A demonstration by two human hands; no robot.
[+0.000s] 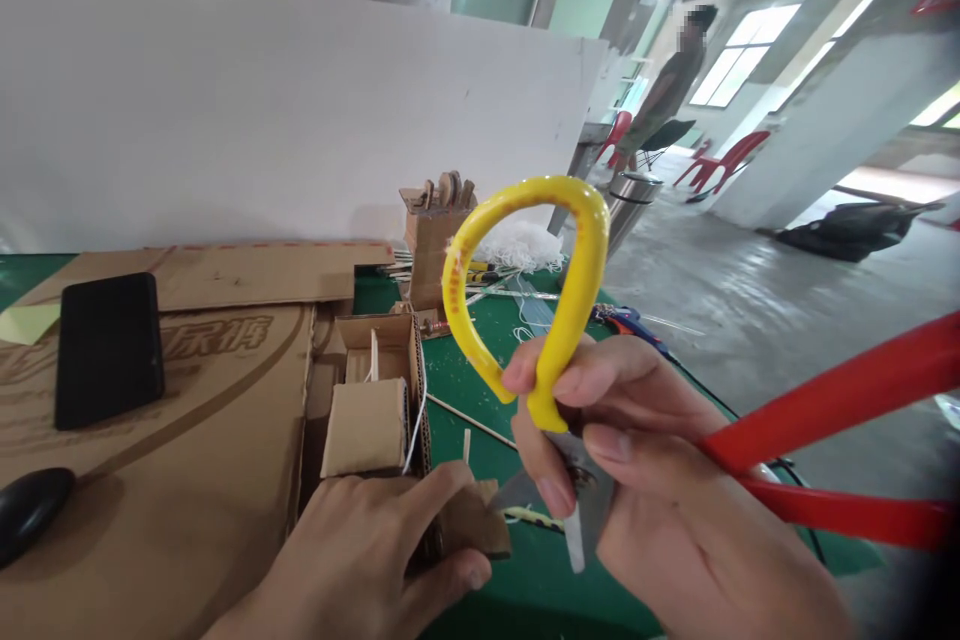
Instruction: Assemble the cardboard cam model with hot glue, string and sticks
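Observation:
My right hand [637, 440] is wrapped round a pair of scissors near the pivot, its yellow loop handle [585, 270] pointing up and its metal blades aimed down and left. My left hand [367, 540] holds a small brown cardboard piece [472, 520] between thumb and fingers, and a blade tip meets or overlaps its right edge. Just beyond my left hand lies an open cardboard box [416, 350] with a smaller cardboard block [365, 427] and a white string in it. Red bars [847, 400] extend from behind my right hand to the right edge.
Flat cardboard [225, 420] carries a black tablet [109, 350] and a black mouse [30, 515] at left. Behind stand a cardboard tower [427, 260], sticks and white shreds [525, 248]. A blue tool [634, 328] lies at the green table's right edge. A person [671, 85] stands far off.

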